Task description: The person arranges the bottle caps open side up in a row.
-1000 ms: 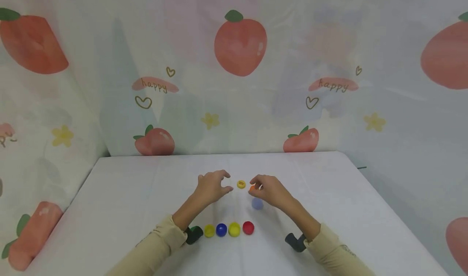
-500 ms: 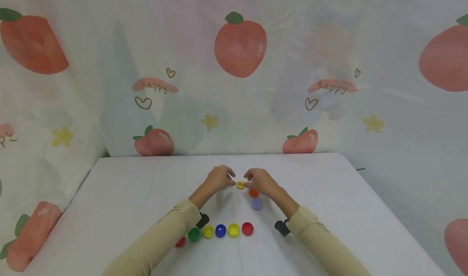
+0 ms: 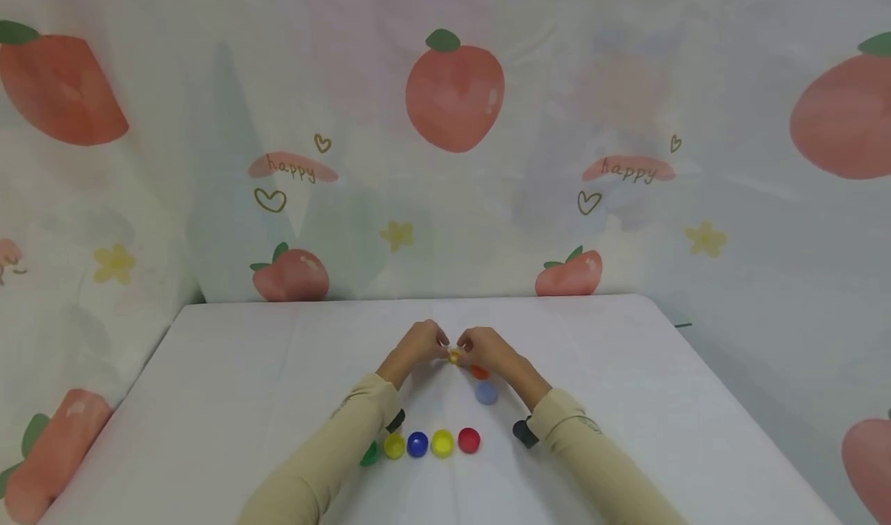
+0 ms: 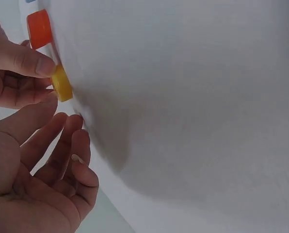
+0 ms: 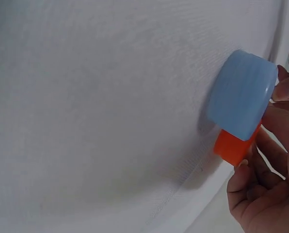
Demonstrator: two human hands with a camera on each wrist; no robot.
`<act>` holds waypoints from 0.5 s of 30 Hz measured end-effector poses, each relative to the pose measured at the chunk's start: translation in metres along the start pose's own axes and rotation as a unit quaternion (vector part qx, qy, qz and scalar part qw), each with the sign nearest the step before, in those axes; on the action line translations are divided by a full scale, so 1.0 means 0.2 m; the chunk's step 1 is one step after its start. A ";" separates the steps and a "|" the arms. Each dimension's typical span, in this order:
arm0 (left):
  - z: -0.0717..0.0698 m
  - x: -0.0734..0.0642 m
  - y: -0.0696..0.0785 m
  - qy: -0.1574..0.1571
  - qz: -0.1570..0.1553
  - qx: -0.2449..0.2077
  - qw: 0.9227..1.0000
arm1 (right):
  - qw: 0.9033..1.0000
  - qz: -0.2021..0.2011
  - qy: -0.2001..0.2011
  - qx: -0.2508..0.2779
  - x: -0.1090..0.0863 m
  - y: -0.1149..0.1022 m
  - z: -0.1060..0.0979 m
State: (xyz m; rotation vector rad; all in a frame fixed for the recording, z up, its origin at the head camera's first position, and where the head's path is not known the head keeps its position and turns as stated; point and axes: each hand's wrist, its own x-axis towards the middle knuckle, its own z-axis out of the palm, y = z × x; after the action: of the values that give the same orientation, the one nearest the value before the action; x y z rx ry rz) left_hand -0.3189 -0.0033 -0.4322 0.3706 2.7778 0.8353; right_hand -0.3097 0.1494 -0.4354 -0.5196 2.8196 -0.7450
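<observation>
A small yellow bottle cap (image 4: 62, 83) is between my two hands, toward the far side of the table. My right hand (image 3: 487, 349) pinches it, thumb on one edge and fingers behind. From the other side my left hand (image 3: 421, 344) brings its thumb tip to the cap's edge; its other fingers are loosely curled beside it. Just nearer than the right hand lie an orange bottle cap (image 3: 479, 372) and a pale blue bottle cap (image 3: 486, 392). In the right wrist view, the blue cap (image 5: 244, 92) partly covers the orange one (image 5: 234, 147); the yellow cap is hidden there.
Nearer me on the white table (image 3: 592, 463) runs a row of caps: a green cap (image 3: 370, 454) partly behind the left sleeve, a yellow cap (image 3: 394, 445), a dark blue cap (image 3: 418, 444), another yellow cap (image 3: 442, 443) and a red cap (image 3: 469, 440). A patterned cloth (image 3: 473, 223) hangs behind.
My right hand let go of the orange cap, leaving it on the table, and moved left to pinch the yellow cap. My left hand moved right to meet it.
</observation>
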 end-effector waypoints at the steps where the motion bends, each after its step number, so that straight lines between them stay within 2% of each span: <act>1: 0.00 0.00 0.00 -0.003 -0.002 0.000 1.000 | 1.000 0.003 -0.002 -0.001 0.00 0.00 0.00; 8: 0.01 0.00 0.02 -0.010 -0.010 0.000 1.000 | 1.000 -0.007 -0.004 -0.017 0.01 0.00 0.01; 15: 0.01 0.00 0.01 -0.013 0.002 -0.017 1.000 | 0.999 -0.009 -0.008 -0.030 0.00 -0.01 0.01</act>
State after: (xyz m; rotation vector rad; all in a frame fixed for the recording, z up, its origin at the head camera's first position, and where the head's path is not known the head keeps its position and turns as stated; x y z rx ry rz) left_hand -0.3174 -0.0008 -0.4334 0.3791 2.7348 0.8722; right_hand -0.3094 0.1469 -0.4365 -0.5580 2.8340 -0.6594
